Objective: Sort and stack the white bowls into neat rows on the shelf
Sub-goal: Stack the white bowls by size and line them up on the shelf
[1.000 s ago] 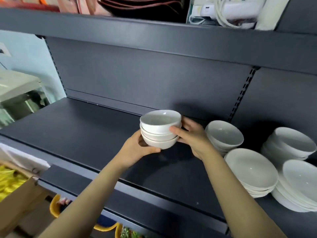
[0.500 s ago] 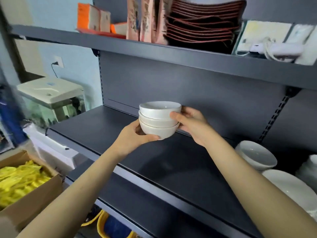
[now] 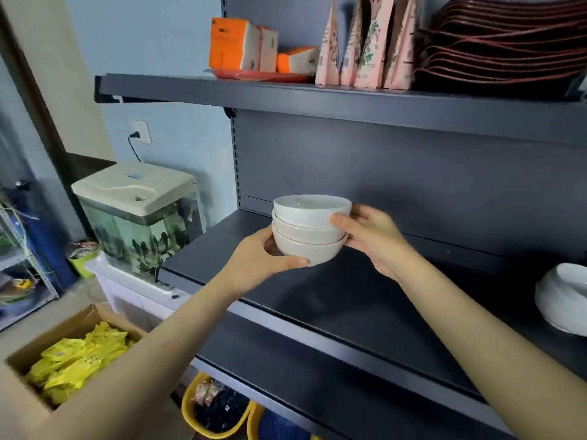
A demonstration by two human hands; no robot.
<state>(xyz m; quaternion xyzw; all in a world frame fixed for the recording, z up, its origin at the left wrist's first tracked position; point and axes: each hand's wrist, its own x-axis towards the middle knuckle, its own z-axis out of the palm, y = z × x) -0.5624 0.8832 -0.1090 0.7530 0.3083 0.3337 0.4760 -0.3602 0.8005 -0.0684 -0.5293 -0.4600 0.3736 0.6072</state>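
A stack of three small white bowls (image 3: 309,228) hangs in the air above the left part of the dark grey shelf (image 3: 349,300). My left hand (image 3: 257,265) cups the bottom bowl from below and the left, thumb under its base. My right hand (image 3: 371,239) grips the stack from the right, thumb on the top bowl's wall. More white bowls (image 3: 562,296) sit stacked at the shelf's far right edge, partly cut off by the frame.
The upper shelf (image 3: 317,100) carries orange packs, pink pouches and a stack of dark red trays. Left of the shelf stands a fish tank (image 3: 139,223). A cardboard box of yellow packets (image 3: 76,357) and yellow baskets (image 3: 216,408) sit on the floor below.
Both hands have carried the bowl stack leftward along the shelf, away from the other bowls. The view has swung left and up, so most of the right-hand bowls have left the frame.
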